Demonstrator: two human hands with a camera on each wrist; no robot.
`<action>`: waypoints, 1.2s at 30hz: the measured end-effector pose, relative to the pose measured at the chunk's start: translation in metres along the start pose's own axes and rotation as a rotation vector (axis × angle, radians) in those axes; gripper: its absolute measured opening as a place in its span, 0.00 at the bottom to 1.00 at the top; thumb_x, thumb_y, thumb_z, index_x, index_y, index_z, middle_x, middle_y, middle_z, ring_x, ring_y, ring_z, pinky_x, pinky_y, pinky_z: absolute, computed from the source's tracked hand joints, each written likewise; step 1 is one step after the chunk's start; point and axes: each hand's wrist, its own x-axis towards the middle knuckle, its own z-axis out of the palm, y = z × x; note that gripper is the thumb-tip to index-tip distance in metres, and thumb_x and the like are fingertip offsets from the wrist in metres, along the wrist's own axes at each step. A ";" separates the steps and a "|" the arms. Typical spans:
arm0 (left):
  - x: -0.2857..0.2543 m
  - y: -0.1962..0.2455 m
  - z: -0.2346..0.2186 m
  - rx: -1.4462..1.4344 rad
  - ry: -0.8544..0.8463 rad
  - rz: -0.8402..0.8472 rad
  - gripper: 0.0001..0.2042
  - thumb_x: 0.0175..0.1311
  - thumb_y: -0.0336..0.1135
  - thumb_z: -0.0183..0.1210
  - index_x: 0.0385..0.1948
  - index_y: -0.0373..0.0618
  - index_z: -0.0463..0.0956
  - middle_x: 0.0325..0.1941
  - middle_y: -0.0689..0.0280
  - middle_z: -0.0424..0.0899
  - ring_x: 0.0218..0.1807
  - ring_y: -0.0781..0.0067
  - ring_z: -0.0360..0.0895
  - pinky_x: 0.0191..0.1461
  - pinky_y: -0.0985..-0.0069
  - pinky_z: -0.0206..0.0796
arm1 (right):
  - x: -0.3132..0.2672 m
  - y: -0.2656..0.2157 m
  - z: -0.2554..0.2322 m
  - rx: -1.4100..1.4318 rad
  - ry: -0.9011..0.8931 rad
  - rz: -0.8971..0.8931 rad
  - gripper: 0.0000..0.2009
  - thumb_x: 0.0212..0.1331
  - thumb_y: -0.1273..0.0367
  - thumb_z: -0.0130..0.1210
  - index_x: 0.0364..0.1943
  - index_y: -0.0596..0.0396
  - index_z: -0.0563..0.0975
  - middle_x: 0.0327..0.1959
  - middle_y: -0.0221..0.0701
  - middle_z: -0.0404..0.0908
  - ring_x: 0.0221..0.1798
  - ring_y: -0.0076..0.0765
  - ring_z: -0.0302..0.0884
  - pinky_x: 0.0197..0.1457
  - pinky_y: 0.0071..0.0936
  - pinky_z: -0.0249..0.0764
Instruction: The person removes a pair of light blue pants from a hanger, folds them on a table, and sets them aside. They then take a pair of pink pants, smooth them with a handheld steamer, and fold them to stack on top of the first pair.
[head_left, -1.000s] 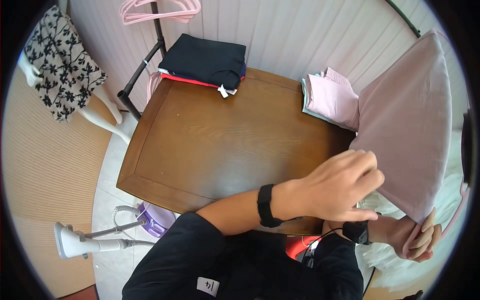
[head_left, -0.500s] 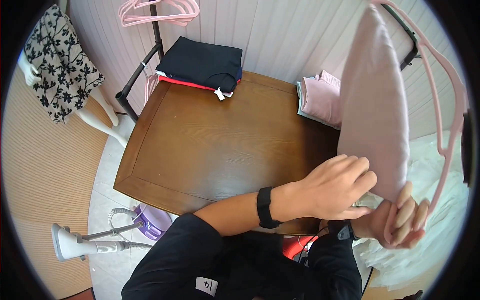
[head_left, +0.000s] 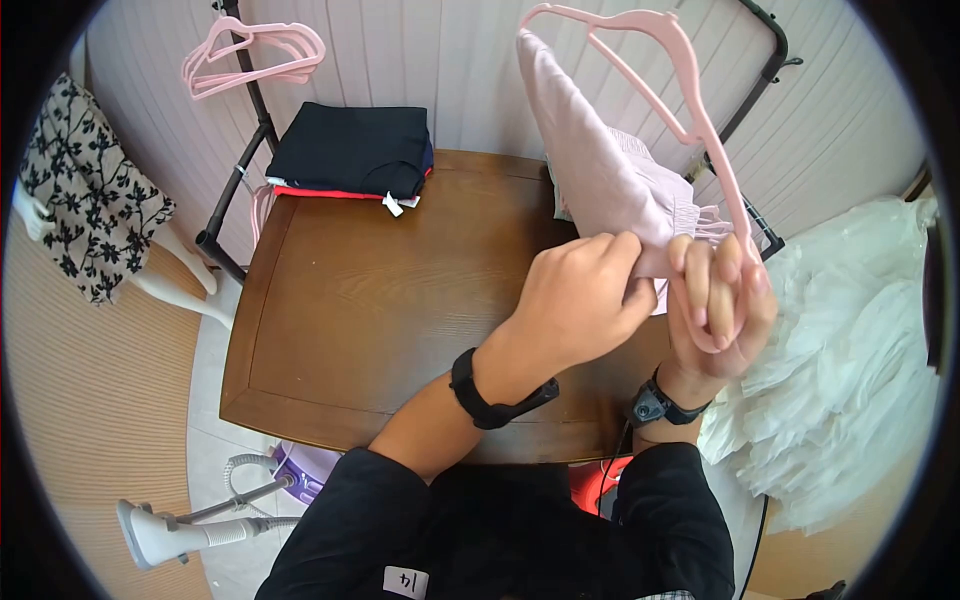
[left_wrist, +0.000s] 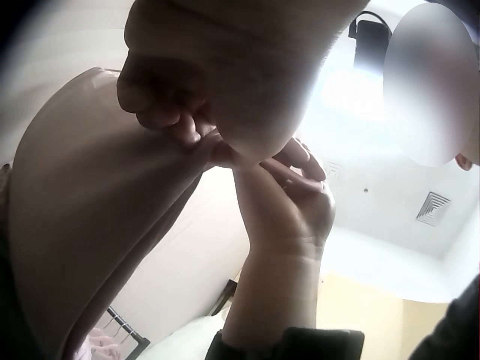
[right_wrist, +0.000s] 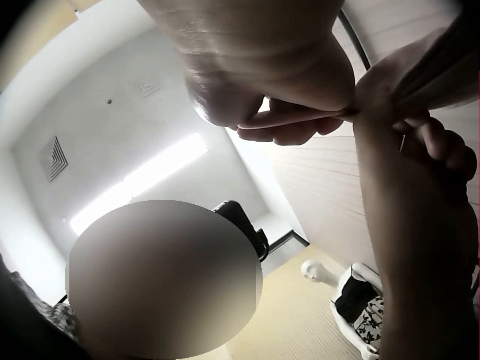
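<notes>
A pink garment hangs on a pink hanger held upright over the table's right side. My right hand grips the hanger's near end, its fingers curled over the loop. Beside it, my left hand pinches the garment's edge between thumb and curled fingers. The left wrist view shows the cloth stretched away from the left hand's fingertips. In the right wrist view, the left forearm crosses close to the right hand. The garment hides most of the folded pile behind it.
On the wooden table, folded dark clothes lie at the back left. Pink hangers hang on a black rack at left. White ruffled fabric hangs at right. A garment steamer and a mannequin stand left.
Both hands have moved up and left with the hanger and garment, from beyond the table's right edge to over it. The hanger has turned, showing more of its frame, and the head view has shifted right.
</notes>
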 end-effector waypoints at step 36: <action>0.003 0.000 -0.104 -0.427 0.140 -0.202 0.08 0.65 0.29 0.61 0.26 0.38 0.75 0.19 0.78 0.69 0.22 0.93 0.59 0.24 0.87 0.50 | -0.026 -0.304 0.008 -0.563 0.077 -0.463 0.08 0.60 0.69 0.46 0.33 0.59 0.73 0.09 0.20 0.64 0.14 0.18 0.59 0.47 0.29 0.60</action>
